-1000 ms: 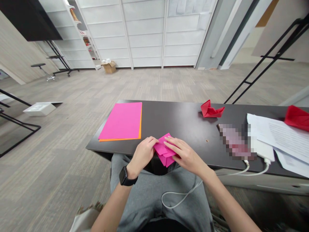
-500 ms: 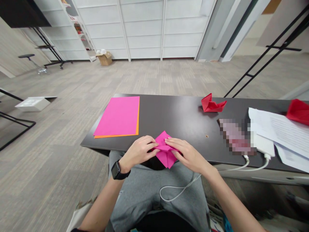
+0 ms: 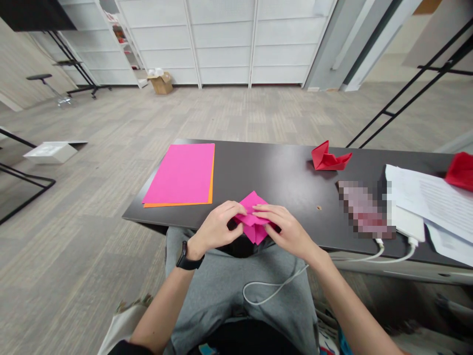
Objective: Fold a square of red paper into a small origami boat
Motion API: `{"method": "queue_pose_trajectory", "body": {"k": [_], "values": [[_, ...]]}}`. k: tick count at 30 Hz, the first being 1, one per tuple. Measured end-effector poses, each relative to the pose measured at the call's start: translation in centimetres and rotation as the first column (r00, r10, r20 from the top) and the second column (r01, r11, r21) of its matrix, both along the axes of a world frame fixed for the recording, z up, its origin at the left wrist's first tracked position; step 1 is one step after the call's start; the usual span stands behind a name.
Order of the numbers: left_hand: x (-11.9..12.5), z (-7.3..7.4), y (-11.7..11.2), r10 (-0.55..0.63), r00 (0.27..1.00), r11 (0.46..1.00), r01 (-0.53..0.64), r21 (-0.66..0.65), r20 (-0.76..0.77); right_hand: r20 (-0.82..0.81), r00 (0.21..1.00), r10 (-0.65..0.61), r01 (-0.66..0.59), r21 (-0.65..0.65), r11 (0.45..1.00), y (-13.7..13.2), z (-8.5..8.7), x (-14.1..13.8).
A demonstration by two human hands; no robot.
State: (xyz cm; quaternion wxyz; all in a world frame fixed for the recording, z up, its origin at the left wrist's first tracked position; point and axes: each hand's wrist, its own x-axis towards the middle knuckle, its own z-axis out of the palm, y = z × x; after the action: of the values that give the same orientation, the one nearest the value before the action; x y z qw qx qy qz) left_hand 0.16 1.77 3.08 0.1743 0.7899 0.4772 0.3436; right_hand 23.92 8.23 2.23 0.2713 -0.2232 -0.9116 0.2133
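A pink folded paper (image 3: 254,232) is held between my two hands at the front edge of the dark table (image 3: 258,167). Its outline is a diamond, with a raised flap across the middle and a lower corner sticking out past the edge. My left hand (image 3: 221,224) pinches the left side of the fold between thumb and fingers; a black watch is on that wrist. On the right side, my right hand (image 3: 286,227) grips the fold, fingers on top and thumb below. The fingers partly cover the creases.
Pink sheets (image 3: 181,172) with an orange sheet (image 3: 177,204) underneath lie at the table's left. A red folded paper boat (image 3: 330,158) stands back right. Farther right are a blurred phone-like object (image 3: 364,207), a white power bank (image 3: 408,224) with cables, and printed papers (image 3: 432,197).
Both hands and the pink folded paper have shifted slightly up, away from my lap. My left thumb has bent and moved lower on the fold. The camera view has tilted a little.
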Motion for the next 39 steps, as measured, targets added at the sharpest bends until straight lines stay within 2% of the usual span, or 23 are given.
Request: {"method": "queue_pose_trajectory", "body": {"k": [3, 7, 11, 17, 28, 33, 39], "values": [[-0.8, -0.6, -0.2, -0.142, 0.971, 0.986, 0.156, 0.06, -0.19, 0.096, 0.992, 0.087, -0.093, 0.063, 0.994, -0.5, 0.0, 0.6], [-1.2, -1.3, -0.4, -0.141, 0.939, 0.978, 0.181, 0.101, -0.312, 0.198, 0.98, 0.024, -0.047, 0.112, 0.993, -1.2, -0.1, 0.9], [-1.2, -1.3, -0.4, -0.19, 0.929, 0.969, 0.229, 0.09, -0.317, 0.292, 0.956, 0.037, -0.08, 0.136, 0.987, -1.4, 0.3, 1.0], [-1.2, -1.3, -0.5, -0.176, 0.922, 0.973, 0.216, 0.082, -0.345, 0.326, 0.944, 0.049, -0.094, 0.124, 0.988, -1.0, 0.7, 0.8], [-0.7, -0.4, -0.6, -0.189, 0.899, 0.976, 0.215, 0.02, -0.396, 0.195, 0.976, 0.094, -0.105, 0.048, 0.993, 0.8, 1.0, 1.2], [-0.7, -0.7, -0.6, -0.185, 0.897, 0.979, 0.204, 0.005, -0.402, 0.25, 0.967, 0.048, -0.074, 0.098, 0.992, 0.5, 1.0, 1.1], [-0.6, -0.8, -0.5, -0.17, 0.926, 0.984, 0.178, -0.007, -0.338, 0.266, 0.964, 0.026, -0.06, 0.119, 0.991, 0.2, 0.9, 1.1]]}}
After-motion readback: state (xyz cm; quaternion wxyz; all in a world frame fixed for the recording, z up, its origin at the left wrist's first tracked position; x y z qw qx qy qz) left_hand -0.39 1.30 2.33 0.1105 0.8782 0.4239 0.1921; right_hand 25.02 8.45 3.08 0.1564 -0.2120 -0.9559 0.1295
